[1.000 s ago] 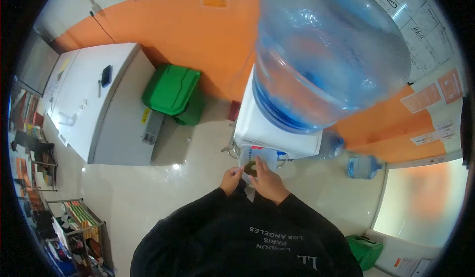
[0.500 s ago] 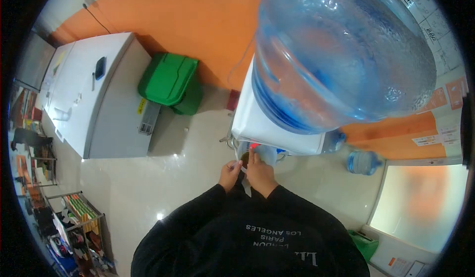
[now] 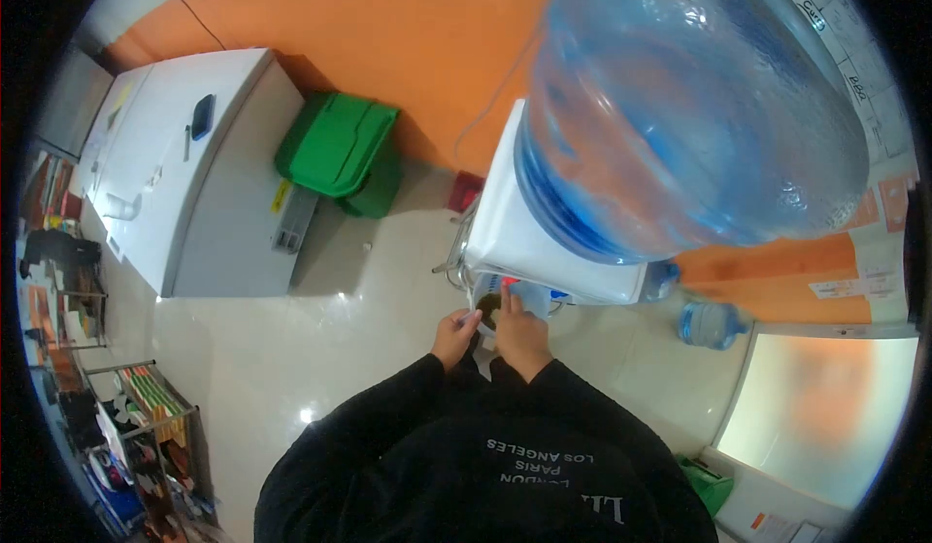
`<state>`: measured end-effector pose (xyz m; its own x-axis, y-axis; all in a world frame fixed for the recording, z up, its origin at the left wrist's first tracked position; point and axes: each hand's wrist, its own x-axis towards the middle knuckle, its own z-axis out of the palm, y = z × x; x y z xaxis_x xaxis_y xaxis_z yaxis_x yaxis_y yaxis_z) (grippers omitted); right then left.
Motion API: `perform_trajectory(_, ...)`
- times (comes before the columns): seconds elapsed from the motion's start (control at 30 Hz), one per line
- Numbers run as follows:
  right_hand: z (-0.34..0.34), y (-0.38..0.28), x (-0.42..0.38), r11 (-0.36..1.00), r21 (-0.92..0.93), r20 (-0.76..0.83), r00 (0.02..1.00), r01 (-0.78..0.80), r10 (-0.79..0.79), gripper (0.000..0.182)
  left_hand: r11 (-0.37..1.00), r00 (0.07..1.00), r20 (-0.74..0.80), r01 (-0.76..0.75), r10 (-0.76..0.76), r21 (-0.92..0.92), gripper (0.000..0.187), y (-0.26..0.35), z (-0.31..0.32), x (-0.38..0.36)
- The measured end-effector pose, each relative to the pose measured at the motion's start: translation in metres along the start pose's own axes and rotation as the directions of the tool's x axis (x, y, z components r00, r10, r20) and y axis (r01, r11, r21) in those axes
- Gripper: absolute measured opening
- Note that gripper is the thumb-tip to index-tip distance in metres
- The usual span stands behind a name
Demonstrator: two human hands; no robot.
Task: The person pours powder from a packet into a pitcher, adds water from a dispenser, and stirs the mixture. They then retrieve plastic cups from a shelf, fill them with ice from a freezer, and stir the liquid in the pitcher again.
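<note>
A white water dispenser (image 3: 510,215) with a large, clear blue water jug (image 3: 680,126) upside down on it stands in front of me. At its front is a red tap (image 3: 509,281), and the index finger of my right hand (image 3: 522,339) is stretched out against it; my other right fingers are partly hidden. Below the tap is a pale container (image 3: 475,296) with something dark greenish-brown inside. Its near left rim is pinched in my left hand (image 3: 453,337), with thumb and fingers closed.
A green lidded bin (image 3: 340,145) and a white chest freezer (image 3: 218,184) with a phone (image 3: 202,117) on top are on the left. Another water jug (image 3: 711,325) lies on the floor at right. Shelving (image 3: 146,417) lines the lower left.
The view has shifted slightly, so the dispenser and jug sit further right. My right hand has moved a little right, and more of the container's dark contents shows between my hands.
</note>
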<state>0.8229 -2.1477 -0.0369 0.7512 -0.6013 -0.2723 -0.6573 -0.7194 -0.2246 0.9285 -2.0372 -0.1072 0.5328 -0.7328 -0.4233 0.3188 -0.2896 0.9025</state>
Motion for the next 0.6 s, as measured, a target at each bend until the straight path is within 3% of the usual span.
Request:
perform_trajectory(0.2, -0.011, -0.001, 0.003, 1.000, 0.004, -0.017, 1.000, -0.007, 0.007, 0.058, 0.999, 0.999, 0.034, 0.042, -0.043, 0.018, 0.033, -0.008, -0.004, 0.008)
perform_trajectory(0.3, -0.011, -0.002, 0.003, 0.999, 0.031, 0.032, 0.999, -0.041, 0.040, 0.066, 0.997, 0.995, 0.063, 0.079, -0.079, 0.007, 0.031, -0.017, -0.007, 0.010)
perform_trajectory(0.6, -0.013, -0.001, 0.005, 0.998, 0.043, 0.059, 0.997, -0.046, 0.044, 0.065, 0.999, 0.994, 0.093, 0.050, -0.051, 0.005, 0.031, -0.019, -0.007, 0.015)
